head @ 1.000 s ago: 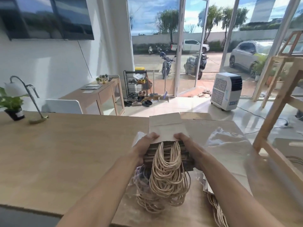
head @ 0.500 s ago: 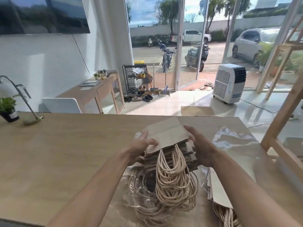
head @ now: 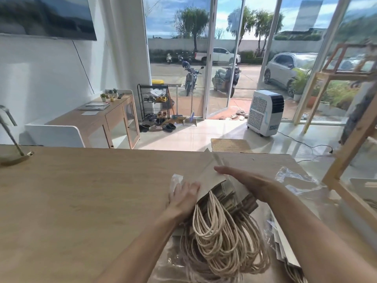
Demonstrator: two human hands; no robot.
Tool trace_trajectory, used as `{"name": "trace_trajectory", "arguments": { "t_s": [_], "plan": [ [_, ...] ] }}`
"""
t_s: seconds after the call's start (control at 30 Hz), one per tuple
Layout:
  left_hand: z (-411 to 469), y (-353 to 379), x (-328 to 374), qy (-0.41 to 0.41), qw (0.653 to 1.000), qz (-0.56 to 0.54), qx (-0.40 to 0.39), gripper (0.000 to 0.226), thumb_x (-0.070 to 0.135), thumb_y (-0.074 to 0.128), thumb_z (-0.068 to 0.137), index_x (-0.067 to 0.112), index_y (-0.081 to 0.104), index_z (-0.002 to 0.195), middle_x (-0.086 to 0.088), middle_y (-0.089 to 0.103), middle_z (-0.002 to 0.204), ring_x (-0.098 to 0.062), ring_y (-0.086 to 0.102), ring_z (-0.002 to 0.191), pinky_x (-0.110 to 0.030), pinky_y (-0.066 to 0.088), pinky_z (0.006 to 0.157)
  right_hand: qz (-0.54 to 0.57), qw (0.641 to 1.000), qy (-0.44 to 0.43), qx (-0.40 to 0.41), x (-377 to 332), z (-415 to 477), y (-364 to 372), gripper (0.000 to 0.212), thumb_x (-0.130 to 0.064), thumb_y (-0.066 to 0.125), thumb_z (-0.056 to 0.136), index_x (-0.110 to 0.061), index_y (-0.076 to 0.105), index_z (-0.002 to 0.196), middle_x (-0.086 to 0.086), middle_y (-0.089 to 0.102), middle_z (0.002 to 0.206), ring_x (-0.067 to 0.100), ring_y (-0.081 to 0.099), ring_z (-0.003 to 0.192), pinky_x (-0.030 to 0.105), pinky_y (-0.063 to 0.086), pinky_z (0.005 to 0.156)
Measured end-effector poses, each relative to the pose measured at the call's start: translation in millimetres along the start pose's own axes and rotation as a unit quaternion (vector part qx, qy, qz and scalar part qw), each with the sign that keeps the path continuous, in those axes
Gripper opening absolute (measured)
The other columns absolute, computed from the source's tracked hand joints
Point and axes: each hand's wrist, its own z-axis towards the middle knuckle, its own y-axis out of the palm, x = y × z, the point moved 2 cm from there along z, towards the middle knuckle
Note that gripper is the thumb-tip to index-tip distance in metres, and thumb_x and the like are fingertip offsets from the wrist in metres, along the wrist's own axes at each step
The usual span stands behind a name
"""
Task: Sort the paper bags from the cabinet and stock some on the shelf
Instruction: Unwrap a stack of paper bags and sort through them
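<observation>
Here we are: the stack of paper bags (head: 212, 178) sits right between my two hands on the table (head: 81, 190). Its long axis runs away from me, a little askew, and the twine handles (head: 220, 237) spill back toward my wrists. The left hand (head: 184, 198) lies flat against the stack's left edge with straight fingers, pressing and gripping nothing. The right hand (head: 253, 184) is flat too, laid across the top right of the stack, fingers pointing left over the uppermost bag. Both palms are wide, so I read this as squaring the pile. Loose plastic wrap (head: 297, 180) lies just beyond the right hand, and the wooden shelf (head: 350, 139) stands further out that side. The right arm is the nearer one for stocking, I'd say.
</observation>
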Motion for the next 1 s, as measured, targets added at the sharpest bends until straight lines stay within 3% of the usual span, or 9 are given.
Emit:
{"name": "trace_trajectory", "arguments": {
  "t_s": [0.13, 0.2, 0.33, 0.5, 0.63, 0.7, 0.8, 0.9, 1.0],
  "plan": [
    [-0.1, -1.1, -15.0, 0.0, 1.0, 0.011, 0.002, 0.056, 0.052, 0.018, 0.103, 0.02, 0.046, 0.14, -0.01, 0.031, 0.158, -0.032, 0.019, 0.147, -0.047, 0.013, 0.12, -0.067, 0.997, -0.03, 0.032, -22.8, -11.0, 17.7, 0.091, -0.072, 0.057, 0.073, -0.026, 0.033, 0.147, 0.012, 0.019, 0.159, 0.031, 0.023, 0.143, 0.049, 0.023, 0.114],
    [-0.6, -1.9, -18.0, 0.015, 1.0, -0.018, -0.009, 0.052, 0.043, 0.018, 0.106, 0.016, 0.044, 0.143, -0.012, 0.034, 0.156, -0.031, 0.018, 0.148, -0.041, 0.011, 0.119, -0.089, 0.995, -0.019, 0.047, -26.4, -10.2, 19.4, 0.097, -0.069, 0.061, 0.072, -0.021, 0.029, 0.15, 0.012, 0.019, 0.159, 0.031, 0.024, 0.143, 0.048, 0.024, 0.113],
    [4.2, -5.6, -27.6, 0.068, 0.996, -0.032, -0.038, 0.054, 0.037, 0.017, 0.108, 0.021, 0.009, 0.16, 0.0, 0.015, 0.167, -0.018, -0.001, 0.154, -0.039, 0.0, 0.123, -0.137, 0.988, -0.009, 0.076, -34.7, -10.2, 26.7, 0.112, -0.066, 0.07, 0.065, -0.01, 0.023, 0.149, 0.015, 0.024, 0.156, 0.031, 0.03, 0.14, 0.047, 0.028, 0.113],
    [7.5, -4.6, -41.1, 0.092, 0.994, -0.065, -0.007, 0.085, 0.065, 0.011, 0.078, 0.032, 0.031, 0.154, -0.01, 0.049, 0.15, -0.029, 0.045, 0.136, -0.048, 0.03, 0.117, -0.186, 0.973, -0.028, 0.13, -40.3, -8.5, 38.9, 0.123, -0.07, 0.074, 0.056, -0.013, 0.018, 0.15, 0.016, 0.029, 0.153, 0.032, 0.037, 0.135, 0.046, 0.035, 0.111],
    [-1.2, -10.0, -46.9, 0.117, 0.99, -0.077, -0.025, 0.074, 0.055, 0.015, 0.088, 0.028, 0.026, 0.156, 0.012, 0.023, 0.157, -0.004, 0.023, 0.14, -0.029, 0.011, 0.12, -0.168, 0.973, -0.027, 0.158, -38.2, -0.9, 57.5, 0.128, -0.073, 0.075, 0.05, -0.02, 0.016, 0.15, 0.015, 0.03, 0.153, 0.035, 0.035, 0.137, 0.048, 0.034, 0.111],
    [-2.7, -17.9, -52.5, 0.101, 0.99, -0.085, -0.056, 0.065, 0.055, 0.02, 0.095, 0.029, 0.028, 0.154, 0.004, 0.03, 0.16, -0.014, 0.031, 0.142, -0.04, 0.023, 0.121, -0.173, 0.972, -0.025, 0.155, -39.5, 3.0, 67.4, 0.123, -0.069, 0.075, 0.055, -0.022, 0.013, 0.15, 0.016, 0.03, 0.153, 0.036, 0.036, 0.136, 0.048, 0.034, 0.111],
    [-4.8, -28.7, -55.0, 0.082, 0.989, -0.094, -0.084, 0.045, 0.042, 0.036, 0.104, 0.025, 0.038, 0.146, 0.005, 0.048, 0.142, -0.013, 0.046, 0.128, -0.034, 0.037, 0.11, -0.207, 0.965, -0.028, 0.157, -43.0, 0.7, 72.6, 0.13, -0.076, 0.069, 0.045, -0.019, 0.016, 0.149, 0.018, 0.034, 0.15, 0.037, 0.04, 0.133, 0.047, 0.036, 0.11],
    [-3.9, -33.0, -57.6, 0.093, 0.987, -0.094, -0.091, 0.052, 0.044, 0.044, 0.101, 0.025, 0.035, 0.148, -0.001, 0.046, 0.146, -0.015, 0.047, 0.13, -0.044, 0.039, 0.113, -0.229, 0.959, -0.03, 0.163, -44.5, -4.4, 77.0, 0.13, -0.078, 0.065, 0.045, -0.017, 0.015, 0.149, 0.019, 0.034, 0.15, 0.036, 0.041, 0.132, 0.045, 0.036, 0.108],
    [-2.4, -38.3, -59.1, 0.073, 0.981, -0.146, -0.109, 0.076, 0.066, 0.053, 0.087, 0.046, 0.018, 0.152, 0.0, 0.045, 0.144, -0.024, 0.056, 0.124, -0.054, 0.048, 0.104, -0.231, 0.958, -0.031, 0.17, -45.7, -3.2, 82.8, 0.124, -0.077, 0.071, 0.05, -0.02, 0.018, 0.147, 0.017, 0.039, 0.146, 0.034, 0.044, 0.129, 0.042, 0.039, 0.103]
  ]
}}
